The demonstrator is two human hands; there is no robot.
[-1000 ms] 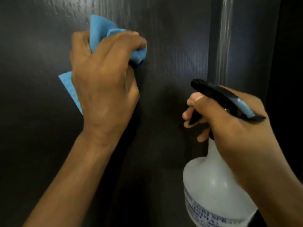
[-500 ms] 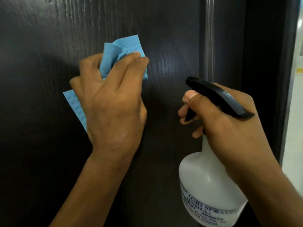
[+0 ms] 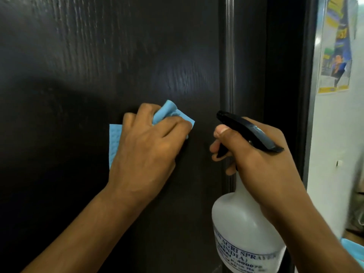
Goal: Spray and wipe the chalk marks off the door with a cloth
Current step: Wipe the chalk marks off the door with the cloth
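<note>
Dark wood is filling most of the view: the door [image 3: 98,56] is standing big and almost black, with thin grain lines running up and down it. I cannot make out any chalk marks on it from where I am standing; the light is only making a soft shine near the middle. A raised strip is running down the door's right side, and past it a pale wall [image 3: 334,154] is showing, with a bright poster [image 3: 335,48] hanging on it.

The person's left hand [image 3: 146,152] is pressing a blue cloth [image 3: 115,142] flat against the door. Its grip is closing over the cloth, which is bunching up between the fingers at the top and sticking out past the hand on the left side.

The right hand [image 3: 262,160] is holding a spray bottle [image 3: 242,229] just beside the cloth hand, close to the raised strip. Its grip is wrapping tightly around the bottle's neck, with fingers curling over the trigger under the black spray top [image 3: 248,131], which is pointing toward the door. The bottle is standing upright. Its body is cloudy white with blue letters printed low on it. I cannot tell how much liquid is sitting inside, because the plastic is too milky to see through.
</note>
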